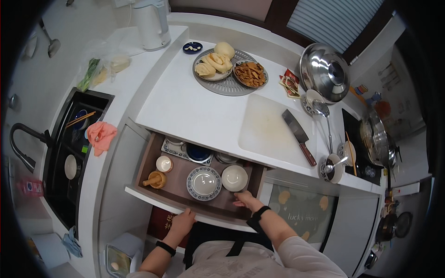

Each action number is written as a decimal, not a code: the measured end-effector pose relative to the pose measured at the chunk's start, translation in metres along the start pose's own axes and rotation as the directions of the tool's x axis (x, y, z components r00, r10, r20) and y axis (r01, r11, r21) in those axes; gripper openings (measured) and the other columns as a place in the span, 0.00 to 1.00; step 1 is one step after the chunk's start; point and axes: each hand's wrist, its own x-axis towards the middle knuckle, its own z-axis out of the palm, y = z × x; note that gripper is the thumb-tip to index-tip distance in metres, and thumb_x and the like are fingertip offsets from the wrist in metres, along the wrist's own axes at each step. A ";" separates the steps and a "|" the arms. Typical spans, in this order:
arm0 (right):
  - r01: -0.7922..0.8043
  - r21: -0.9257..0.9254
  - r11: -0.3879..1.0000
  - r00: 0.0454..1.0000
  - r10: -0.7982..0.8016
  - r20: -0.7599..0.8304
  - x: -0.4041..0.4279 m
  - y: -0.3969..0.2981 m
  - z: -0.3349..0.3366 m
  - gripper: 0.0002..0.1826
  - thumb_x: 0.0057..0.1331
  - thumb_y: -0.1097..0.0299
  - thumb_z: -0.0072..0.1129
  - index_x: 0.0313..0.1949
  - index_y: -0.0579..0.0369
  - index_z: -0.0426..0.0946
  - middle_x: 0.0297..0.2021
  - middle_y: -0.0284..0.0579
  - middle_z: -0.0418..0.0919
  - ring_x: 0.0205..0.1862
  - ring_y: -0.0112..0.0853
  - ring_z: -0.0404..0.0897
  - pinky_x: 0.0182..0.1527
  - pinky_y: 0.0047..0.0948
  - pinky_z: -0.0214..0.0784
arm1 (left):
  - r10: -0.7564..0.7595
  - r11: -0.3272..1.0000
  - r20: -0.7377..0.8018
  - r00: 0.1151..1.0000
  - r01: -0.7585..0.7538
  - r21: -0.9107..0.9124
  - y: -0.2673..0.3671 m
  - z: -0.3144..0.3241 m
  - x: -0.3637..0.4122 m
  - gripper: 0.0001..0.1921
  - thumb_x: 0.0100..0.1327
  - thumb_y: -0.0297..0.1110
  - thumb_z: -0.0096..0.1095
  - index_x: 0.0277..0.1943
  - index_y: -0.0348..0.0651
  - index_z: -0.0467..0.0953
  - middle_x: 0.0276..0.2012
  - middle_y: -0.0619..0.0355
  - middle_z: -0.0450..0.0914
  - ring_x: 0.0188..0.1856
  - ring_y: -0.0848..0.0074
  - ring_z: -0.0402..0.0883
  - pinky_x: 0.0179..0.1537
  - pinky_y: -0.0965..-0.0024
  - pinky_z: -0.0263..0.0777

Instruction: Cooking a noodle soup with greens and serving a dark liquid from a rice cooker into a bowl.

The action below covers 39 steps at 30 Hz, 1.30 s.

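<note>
A wooden drawer (pixel 170 189) is pulled out below the counter. My left hand (pixel 183 222) grips the top edge of its white front panel (pixel 156 200). Inside the drawer, my right hand (pixel 246 199) is at the near rim of a white bowl (pixel 234 178), thumb and fingers apart; whether it touches the bowl I cannot tell. Left of that bowl are plates with blue patterned rims (pixel 204 183). A wooden mortar with a pestle (pixel 155 179) and a small white cup (pixel 164 163) stand at the drawer's left. Behind them sits a dark blue dish (pixel 198 152), partly under the counter edge.
On the counter lie a white cutting board (pixel 266 128) and a cleaver (pixel 295 130). Plates of food rest on a grey mat (pixel 226 89) behind. Bowls with a spoon (pixel 335 165) stand near the right edge, beside the cooktop (pixel 365 172). To the left is a black sink (pixel 64 194).
</note>
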 end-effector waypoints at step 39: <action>0.034 0.432 0.901 0.999 -0.021 -0.034 0.072 -0.081 0.017 0.29 0.67 0.53 0.50 0.54 0.68 0.61 0.37 0.60 0.78 0.34 0.44 0.83 0.32 0.33 0.79 | -0.526 -0.290 0.331 0.784 0.200 -0.936 0.001 -0.008 0.014 0.30 0.57 0.27 0.51 0.64 0.44 0.54 0.54 0.50 0.67 0.53 0.58 0.74 0.47 0.54 0.76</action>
